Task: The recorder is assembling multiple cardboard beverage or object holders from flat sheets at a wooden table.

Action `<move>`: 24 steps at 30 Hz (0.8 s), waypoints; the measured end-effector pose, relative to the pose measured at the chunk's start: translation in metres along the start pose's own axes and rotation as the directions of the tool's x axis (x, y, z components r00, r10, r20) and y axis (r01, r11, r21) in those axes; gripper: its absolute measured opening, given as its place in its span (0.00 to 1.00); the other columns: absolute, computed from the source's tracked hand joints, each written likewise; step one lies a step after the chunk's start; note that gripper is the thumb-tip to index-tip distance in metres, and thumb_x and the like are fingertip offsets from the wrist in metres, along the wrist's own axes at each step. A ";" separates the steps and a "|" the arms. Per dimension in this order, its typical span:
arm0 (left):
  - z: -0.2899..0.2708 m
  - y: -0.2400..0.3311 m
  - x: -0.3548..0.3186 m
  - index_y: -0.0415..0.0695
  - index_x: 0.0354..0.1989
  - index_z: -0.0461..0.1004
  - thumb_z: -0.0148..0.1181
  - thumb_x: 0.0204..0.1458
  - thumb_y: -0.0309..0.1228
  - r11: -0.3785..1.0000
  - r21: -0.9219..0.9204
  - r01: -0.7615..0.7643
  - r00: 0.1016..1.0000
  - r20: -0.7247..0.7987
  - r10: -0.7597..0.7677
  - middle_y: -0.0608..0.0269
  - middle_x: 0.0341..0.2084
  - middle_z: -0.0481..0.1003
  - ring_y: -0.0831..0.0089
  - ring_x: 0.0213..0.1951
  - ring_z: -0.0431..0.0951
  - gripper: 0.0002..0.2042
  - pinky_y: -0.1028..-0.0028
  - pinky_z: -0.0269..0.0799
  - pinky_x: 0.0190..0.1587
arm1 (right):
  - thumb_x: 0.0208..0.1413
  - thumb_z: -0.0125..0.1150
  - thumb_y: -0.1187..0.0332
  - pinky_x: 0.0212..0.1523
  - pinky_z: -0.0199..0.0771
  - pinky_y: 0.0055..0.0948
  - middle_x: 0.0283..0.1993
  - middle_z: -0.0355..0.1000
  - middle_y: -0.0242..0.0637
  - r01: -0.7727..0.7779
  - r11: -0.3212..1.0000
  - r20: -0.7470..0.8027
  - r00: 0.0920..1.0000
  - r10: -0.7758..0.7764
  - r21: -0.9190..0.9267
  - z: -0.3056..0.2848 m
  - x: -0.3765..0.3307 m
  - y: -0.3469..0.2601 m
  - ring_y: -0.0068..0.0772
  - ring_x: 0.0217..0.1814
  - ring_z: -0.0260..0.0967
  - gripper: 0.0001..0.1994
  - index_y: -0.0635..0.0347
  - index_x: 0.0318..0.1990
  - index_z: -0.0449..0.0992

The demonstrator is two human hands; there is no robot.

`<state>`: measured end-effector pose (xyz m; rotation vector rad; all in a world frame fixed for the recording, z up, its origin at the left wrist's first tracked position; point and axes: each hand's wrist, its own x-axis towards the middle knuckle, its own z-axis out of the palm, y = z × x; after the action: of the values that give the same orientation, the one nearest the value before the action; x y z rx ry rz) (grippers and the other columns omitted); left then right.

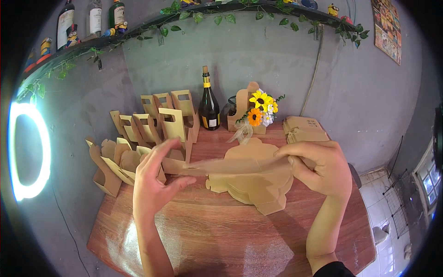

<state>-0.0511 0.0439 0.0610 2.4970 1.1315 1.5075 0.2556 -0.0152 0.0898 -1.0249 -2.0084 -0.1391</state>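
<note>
R hand (325, 170) pinches blurred cardboard pc (240, 165), L hand (150, 182) loosely spread, grip-free nr other end; folded carriers (172, 123) at L, flowers (261, 100) by back box (242, 104).

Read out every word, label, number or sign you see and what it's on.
I don't copy wording; print shows here:
Three shelf bottles: labels, one partly legible.
Dark corked bottle: label too small.
Cardboard stack, back right: dark print, too small.
Wall poster: any print too small.
Held cardboard piece: blurred, none legible.
</note>
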 end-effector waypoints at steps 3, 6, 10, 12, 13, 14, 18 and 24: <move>0.000 0.003 -0.004 0.37 0.42 0.77 0.73 0.37 0.29 0.984 -0.150 0.100 0.992 0.092 -0.087 0.59 0.30 0.78 0.72 0.33 0.78 0.21 0.74 0.73 0.36 | 0.47 0.60 0.75 0.22 0.65 0.29 0.25 0.73 0.35 0.011 0.998 -0.105 0.994 -0.006 0.056 0.010 0.001 0.000 0.33 0.21 0.68 0.10 0.54 0.39 0.78; 0.003 0.005 -0.008 0.35 0.35 0.78 0.70 0.42 0.26 0.966 -0.111 0.232 0.971 0.092 -0.222 0.61 0.23 0.77 0.77 0.25 0.74 0.12 0.80 0.68 0.27 | 0.48 0.62 0.74 0.23 0.66 0.28 0.25 0.74 0.36 0.016 1.000 -0.120 0.993 -0.013 0.021 0.013 0.005 -0.005 0.33 0.21 0.68 0.09 0.55 0.38 0.78; 0.002 0.006 -0.008 0.35 0.34 0.78 0.68 0.44 0.24 0.971 -0.165 0.175 0.984 0.056 -0.168 0.61 0.21 0.76 0.78 0.24 0.72 0.09 0.79 0.67 0.27 | 0.47 0.63 0.75 0.22 0.66 0.27 0.25 0.74 0.37 -0.044 0.999 -0.191 0.980 0.049 0.030 0.021 0.005 0.000 0.31 0.20 0.68 0.09 0.56 0.38 0.79; 0.001 0.009 -0.008 0.35 0.34 0.78 0.66 0.45 0.22 0.969 -0.223 0.103 0.994 -0.018 -0.110 0.60 0.24 0.77 0.77 0.25 0.73 0.07 0.77 0.68 0.29 | 0.47 0.62 0.76 0.22 0.65 0.26 0.25 0.74 0.37 -0.080 0.996 -0.210 0.974 0.087 0.039 0.022 0.005 -0.001 0.30 0.20 0.68 0.09 0.56 0.38 0.79; -0.001 0.012 -0.007 0.35 0.34 0.78 0.66 0.45 0.22 0.970 -0.222 0.103 0.994 -0.018 -0.110 0.60 0.24 0.77 0.77 0.25 0.73 0.07 0.77 0.68 0.29 | 0.47 0.61 0.78 0.23 0.66 0.24 0.25 0.75 0.36 -0.083 0.995 -0.212 0.973 0.095 0.061 0.020 0.007 -0.004 0.28 0.20 0.69 0.09 0.57 0.37 0.79; -0.002 0.014 -0.007 0.35 0.34 0.78 0.65 0.46 0.21 0.979 -0.197 0.057 0.994 -0.078 -0.073 0.60 0.25 0.78 0.76 0.26 0.75 0.07 0.77 0.70 0.31 | 0.47 0.60 0.80 0.23 0.66 0.23 0.26 0.75 0.36 -0.087 0.993 -0.213 0.972 0.103 0.084 0.018 0.008 -0.006 0.26 0.21 0.69 0.10 0.58 0.37 0.79; -0.009 0.023 -0.005 0.36 0.35 0.78 0.60 0.45 0.16 0.981 -0.190 -0.031 0.975 -0.220 -0.012 0.59 0.30 0.80 0.72 0.33 0.80 0.08 0.76 0.73 0.38 | 0.44 0.58 0.84 0.24 0.67 0.20 0.28 0.77 0.35 0.012 0.986 -0.346 0.937 0.046 0.164 0.019 0.007 -0.013 0.26 0.23 0.71 0.12 0.60 0.35 0.80; -0.005 0.026 -0.005 0.36 0.31 0.77 0.56 0.41 0.11 0.988 -0.113 -0.109 0.911 -0.409 0.054 0.56 0.32 0.79 0.66 0.38 0.80 0.10 0.71 0.74 0.44 | 0.42 0.60 0.85 0.27 0.73 0.21 0.32 0.78 0.37 0.162 0.987 -0.472 0.870 -0.145 -0.004 0.036 0.013 -0.015 0.30 0.29 0.76 0.12 0.59 0.33 0.80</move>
<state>-0.0418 0.0196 0.0692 2.2288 0.9276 2.1194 0.2181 -0.0009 0.0805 -0.7194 -1.6319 -0.3995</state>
